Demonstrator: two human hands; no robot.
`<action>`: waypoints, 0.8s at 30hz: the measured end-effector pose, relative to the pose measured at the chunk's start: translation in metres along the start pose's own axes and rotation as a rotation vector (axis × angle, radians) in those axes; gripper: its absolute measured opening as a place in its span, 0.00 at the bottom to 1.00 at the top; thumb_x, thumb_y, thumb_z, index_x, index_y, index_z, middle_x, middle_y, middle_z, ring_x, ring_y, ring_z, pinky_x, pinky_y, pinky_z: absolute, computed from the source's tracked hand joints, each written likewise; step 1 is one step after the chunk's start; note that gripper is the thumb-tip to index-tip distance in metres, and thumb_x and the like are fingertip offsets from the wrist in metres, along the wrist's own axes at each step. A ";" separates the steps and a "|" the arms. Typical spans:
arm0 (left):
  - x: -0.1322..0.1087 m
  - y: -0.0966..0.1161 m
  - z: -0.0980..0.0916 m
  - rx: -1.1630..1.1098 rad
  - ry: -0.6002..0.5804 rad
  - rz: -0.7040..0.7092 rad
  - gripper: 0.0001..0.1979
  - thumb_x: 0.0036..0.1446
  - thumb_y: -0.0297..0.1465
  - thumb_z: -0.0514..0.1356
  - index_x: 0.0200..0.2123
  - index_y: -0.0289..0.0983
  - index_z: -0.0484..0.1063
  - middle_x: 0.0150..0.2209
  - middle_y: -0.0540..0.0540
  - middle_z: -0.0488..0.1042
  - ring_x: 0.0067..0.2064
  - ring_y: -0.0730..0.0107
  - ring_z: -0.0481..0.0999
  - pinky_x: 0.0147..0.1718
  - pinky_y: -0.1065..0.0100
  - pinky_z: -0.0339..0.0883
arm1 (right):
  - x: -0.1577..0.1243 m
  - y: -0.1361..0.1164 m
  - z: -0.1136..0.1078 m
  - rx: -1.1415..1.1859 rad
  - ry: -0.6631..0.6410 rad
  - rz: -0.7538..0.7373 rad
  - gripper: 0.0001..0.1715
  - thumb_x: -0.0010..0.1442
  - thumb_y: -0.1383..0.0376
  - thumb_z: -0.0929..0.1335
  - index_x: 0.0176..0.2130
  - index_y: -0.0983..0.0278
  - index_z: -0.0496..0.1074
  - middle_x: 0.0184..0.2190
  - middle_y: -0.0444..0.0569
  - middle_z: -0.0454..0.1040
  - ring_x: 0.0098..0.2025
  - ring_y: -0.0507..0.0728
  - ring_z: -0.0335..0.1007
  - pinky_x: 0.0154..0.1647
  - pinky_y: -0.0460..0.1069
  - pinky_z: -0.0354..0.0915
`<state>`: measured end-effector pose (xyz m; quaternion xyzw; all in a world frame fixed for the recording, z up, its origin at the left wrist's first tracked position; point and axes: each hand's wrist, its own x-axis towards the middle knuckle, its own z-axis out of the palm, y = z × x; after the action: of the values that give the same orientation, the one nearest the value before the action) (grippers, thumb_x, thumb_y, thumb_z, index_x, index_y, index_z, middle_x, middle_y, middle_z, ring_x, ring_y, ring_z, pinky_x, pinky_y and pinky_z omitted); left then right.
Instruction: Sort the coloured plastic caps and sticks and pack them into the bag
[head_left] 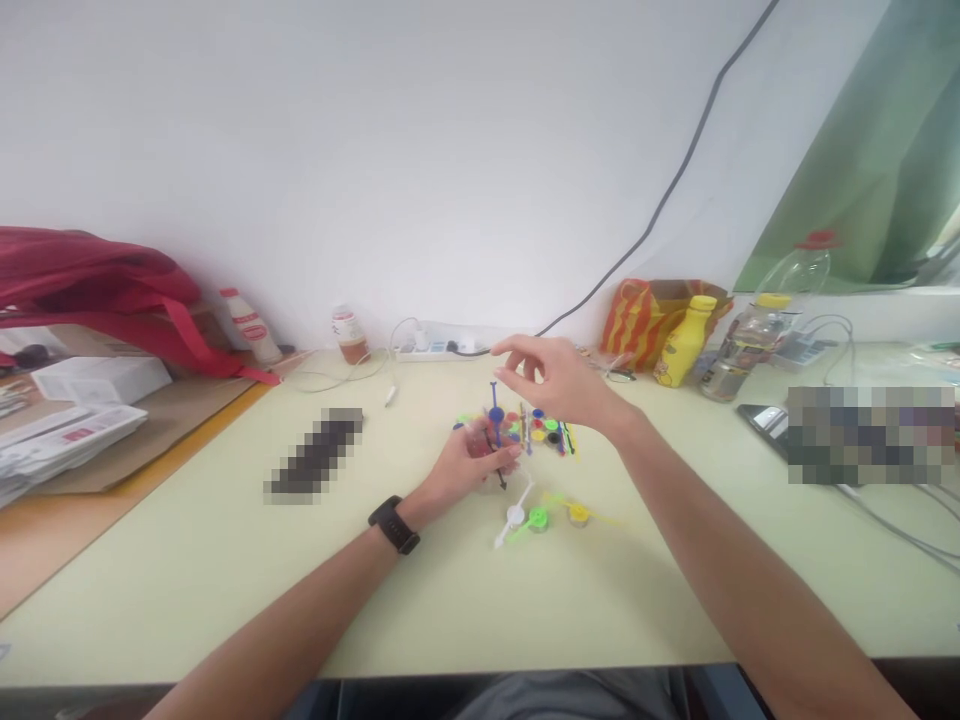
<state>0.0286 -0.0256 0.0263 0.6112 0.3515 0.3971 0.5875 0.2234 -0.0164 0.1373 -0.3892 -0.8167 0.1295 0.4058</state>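
Observation:
My left hand (480, 458), with a black watch on its wrist, is closed around a black arrow-shaped spinner (502, 481), whose pointed end sticks out below the thumb. Just past its fingertips is a blue spinner (496, 414) with a round hub; I cannot tell whether the hand also holds it. My right hand (551, 378) is raised above the small parts, fingers bent and apart, nothing visible in them. On the table nearer me lie a white spinner (514, 516), a green spinner (538, 518) and a yellow spinner (577, 514) on round bases.
Several colourful discs and sticks (553, 432) lie behind my hands. A power strip (424, 345) runs along the wall. Bottles, including a yellow bottle (684, 345), and a striped bag (634, 320) stand back right. A red bag (97, 280) and white boxes (101, 380) are left.

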 end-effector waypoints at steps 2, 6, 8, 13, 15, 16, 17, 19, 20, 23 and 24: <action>0.000 -0.002 0.000 -0.005 -0.001 -0.028 0.26 0.53 0.41 0.74 0.51 0.35 0.74 0.42 0.42 0.81 0.38 0.63 0.83 0.38 0.65 0.76 | 0.000 -0.002 -0.008 -0.010 0.018 -0.010 0.11 0.64 0.60 0.69 0.45 0.62 0.77 0.32 0.45 0.78 0.28 0.52 0.65 0.31 0.47 0.60; 0.000 -0.004 0.001 -0.064 0.005 -0.030 0.26 0.54 0.40 0.74 0.52 0.36 0.75 0.41 0.42 0.81 0.37 0.63 0.83 0.34 0.68 0.73 | -0.001 -0.005 -0.033 0.014 -0.077 0.006 0.11 0.65 0.60 0.68 0.36 0.64 0.77 0.28 0.45 0.75 0.29 0.51 0.64 0.30 0.47 0.59; 0.000 -0.002 0.001 -0.174 0.041 -0.012 0.24 0.57 0.41 0.72 0.52 0.36 0.75 0.44 0.41 0.81 0.38 0.66 0.82 0.33 0.70 0.72 | -0.002 -0.007 -0.045 0.034 -0.239 0.033 0.12 0.64 0.60 0.68 0.35 0.64 0.77 0.27 0.44 0.75 0.28 0.51 0.64 0.28 0.46 0.58; 0.002 0.001 -0.003 -0.399 0.115 -0.061 0.20 0.57 0.37 0.73 0.50 0.37 0.75 0.49 0.41 0.81 0.41 0.69 0.81 0.38 0.70 0.73 | -0.007 -0.018 -0.036 0.051 -0.912 -0.005 0.09 0.63 0.63 0.69 0.39 0.63 0.80 0.34 0.46 0.80 0.33 0.52 0.73 0.31 0.45 0.63; 0.004 0.000 -0.006 -0.408 0.169 -0.060 0.20 0.55 0.36 0.74 0.49 0.37 0.75 0.44 0.43 0.81 0.39 0.69 0.81 0.38 0.70 0.73 | -0.011 -0.025 -0.012 -0.031 -1.084 -0.001 0.09 0.60 0.64 0.72 0.42 0.63 0.81 0.39 0.47 0.81 0.36 0.53 0.74 0.32 0.45 0.63; 0.005 -0.001 -0.008 -0.392 0.207 -0.053 0.21 0.54 0.36 0.74 0.48 0.37 0.75 0.42 0.44 0.81 0.38 0.69 0.80 0.37 0.70 0.73 | -0.013 -0.028 0.001 -0.101 -1.152 0.014 0.11 0.58 0.65 0.73 0.43 0.62 0.81 0.41 0.47 0.81 0.36 0.54 0.74 0.31 0.46 0.63; 0.005 -0.003 -0.010 -0.361 0.241 -0.047 0.21 0.53 0.36 0.75 0.48 0.38 0.75 0.39 0.45 0.81 0.37 0.69 0.80 0.36 0.70 0.72 | -0.015 -0.032 0.014 -0.200 -1.186 0.053 0.15 0.56 0.66 0.74 0.45 0.62 0.80 0.43 0.48 0.81 0.37 0.55 0.74 0.29 0.46 0.61; 0.007 -0.006 -0.012 -0.275 0.295 -0.034 0.22 0.51 0.37 0.76 0.47 0.38 0.75 0.35 0.47 0.80 0.34 0.68 0.80 0.32 0.70 0.71 | -0.018 -0.036 0.037 -0.380 -1.202 0.089 0.16 0.54 0.72 0.71 0.43 0.63 0.81 0.44 0.51 0.80 0.36 0.56 0.73 0.27 0.47 0.58; 0.007 -0.007 -0.013 -0.234 0.310 -0.026 0.22 0.51 0.38 0.76 0.46 0.38 0.75 0.33 0.47 0.79 0.33 0.68 0.80 0.31 0.70 0.70 | -0.020 -0.037 0.046 -0.404 -1.202 0.087 0.16 0.53 0.74 0.70 0.41 0.63 0.81 0.44 0.51 0.79 0.34 0.56 0.73 0.26 0.47 0.57; 0.008 -0.010 -0.015 -0.164 0.297 -0.003 0.22 0.51 0.39 0.75 0.46 0.37 0.74 0.31 0.47 0.79 0.32 0.68 0.79 0.29 0.70 0.69 | -0.022 -0.035 0.061 -0.330 -1.212 0.018 0.11 0.53 0.74 0.70 0.36 0.64 0.79 0.39 0.48 0.79 0.31 0.54 0.70 0.25 0.47 0.56; 0.008 -0.010 -0.014 -0.150 0.291 0.000 0.23 0.52 0.40 0.75 0.46 0.37 0.74 0.32 0.47 0.79 0.32 0.68 0.79 0.29 0.70 0.69 | -0.022 -0.033 0.063 -0.306 -1.223 -0.004 0.09 0.54 0.73 0.70 0.35 0.64 0.79 0.37 0.47 0.78 0.30 0.54 0.68 0.25 0.47 0.56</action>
<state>0.0196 -0.0115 0.0164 0.5015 0.4021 0.5068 0.5745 0.1659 -0.0484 0.1021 -0.2967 -0.9111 0.2096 -0.1946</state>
